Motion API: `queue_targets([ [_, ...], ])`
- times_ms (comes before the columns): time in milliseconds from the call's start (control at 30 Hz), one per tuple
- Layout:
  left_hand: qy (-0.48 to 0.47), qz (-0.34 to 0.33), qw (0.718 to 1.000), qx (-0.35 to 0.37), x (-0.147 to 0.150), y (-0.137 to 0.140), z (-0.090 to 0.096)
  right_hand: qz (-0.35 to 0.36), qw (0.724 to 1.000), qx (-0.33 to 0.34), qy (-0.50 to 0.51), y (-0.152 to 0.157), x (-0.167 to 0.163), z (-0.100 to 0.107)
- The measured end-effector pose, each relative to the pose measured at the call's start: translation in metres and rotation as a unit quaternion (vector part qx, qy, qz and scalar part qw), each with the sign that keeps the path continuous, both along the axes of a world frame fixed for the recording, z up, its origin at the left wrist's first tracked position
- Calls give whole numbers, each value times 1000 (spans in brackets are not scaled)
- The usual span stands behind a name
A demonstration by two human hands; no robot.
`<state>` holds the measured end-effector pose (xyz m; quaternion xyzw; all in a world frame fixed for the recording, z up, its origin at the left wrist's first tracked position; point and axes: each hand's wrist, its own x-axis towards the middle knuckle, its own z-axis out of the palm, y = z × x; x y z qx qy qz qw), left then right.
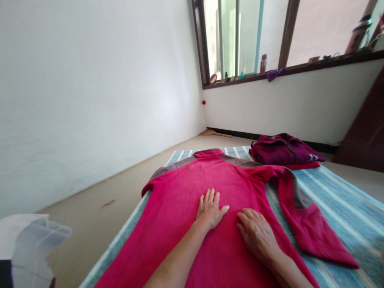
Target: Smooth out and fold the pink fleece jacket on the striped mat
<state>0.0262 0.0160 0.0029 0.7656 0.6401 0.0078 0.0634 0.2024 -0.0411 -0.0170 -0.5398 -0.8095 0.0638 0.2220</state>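
Observation:
A pink fleece jacket (186, 200) with grey shoulders is spread out, its collar at the far end. Its right-hand sleeve (318, 228) stretches out to the side and bends toward me; the left-hand sleeve is mostly out of sight. My left hand (210, 210) lies flat on the middle of the fabric, fingers apart and pointing away. To its right, my right hand (257, 232) rests on the same cloth with its fingers slightly curled and nothing visible in them. Beneath the jacket is a blue and white striped sheet (339, 188).
Folded purple and red clothes (288, 150) are stacked at the sheet's far right. A white wall (90, 100) rises on the left. A broom (216, 133) lies in the far corner. Bottles and a purple cloth (274, 74) sit along the windowsill. White plastic (33, 244) is at the lower left.

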Motion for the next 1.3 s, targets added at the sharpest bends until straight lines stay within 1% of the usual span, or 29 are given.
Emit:
queue_targets([
  [200,-2,0,1000,6,-1,1,-3,1,1000,3,6,0,0,0],
  [567,5,-2,1000,4,-1,1,-2,2,1000,1,5,1,0,-1],
  [867,-5,-5,1000,18,-2,1,-5,-2,1000,8,3,1,0,-1],
  [1100,0,-2,1000,14,-1,1,-4,0,1000,3,4,1,0,-2],
  [1300,0,-5,1000,19,-3,2,-7,-3,1000,0,3,0,0,1],
])
